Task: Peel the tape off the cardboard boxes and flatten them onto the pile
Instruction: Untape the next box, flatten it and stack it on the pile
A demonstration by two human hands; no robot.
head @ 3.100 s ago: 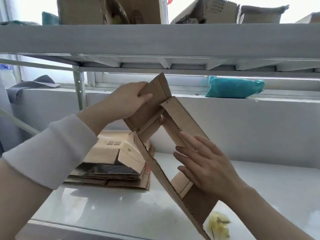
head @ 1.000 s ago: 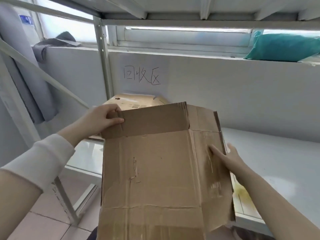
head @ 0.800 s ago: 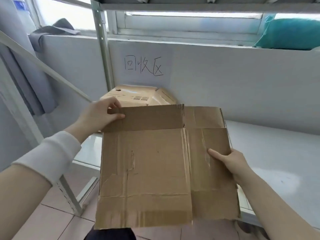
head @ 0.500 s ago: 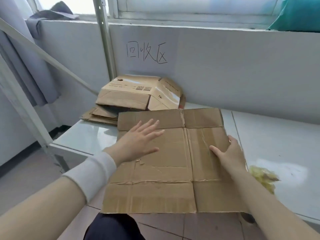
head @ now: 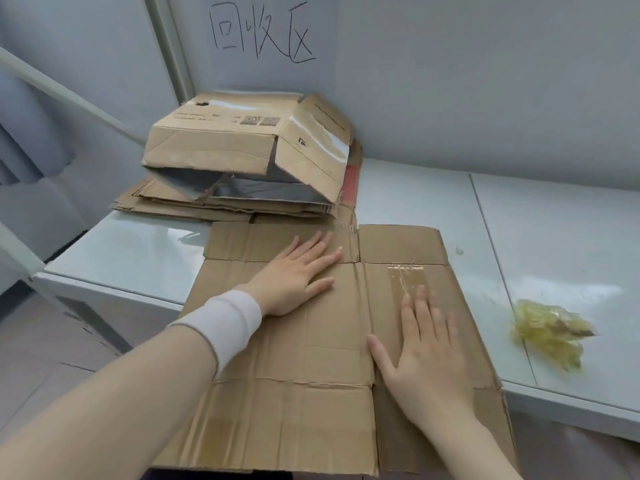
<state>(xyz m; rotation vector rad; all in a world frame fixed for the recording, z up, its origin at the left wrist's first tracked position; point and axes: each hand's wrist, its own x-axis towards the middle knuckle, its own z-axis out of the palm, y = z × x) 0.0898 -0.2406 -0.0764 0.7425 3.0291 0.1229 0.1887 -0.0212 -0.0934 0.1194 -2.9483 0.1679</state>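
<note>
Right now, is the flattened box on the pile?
No, the flattened box lies in front of the pile, pressed by the left hand and right hand.

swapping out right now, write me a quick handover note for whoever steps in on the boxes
Left hand: open, palm flat on the flattened box, left panel.
Right hand: open, flat on its right panel.
The box lies on the table in front of the pile, near end overhanging the edge.
The tape wad lies on the table to the right.
Done: box flattened.
Left: the shiny strip beyond the right hand looks like tape; peel it if so, then move the box onto the pile, whose top box looks half collapsed.
</note>
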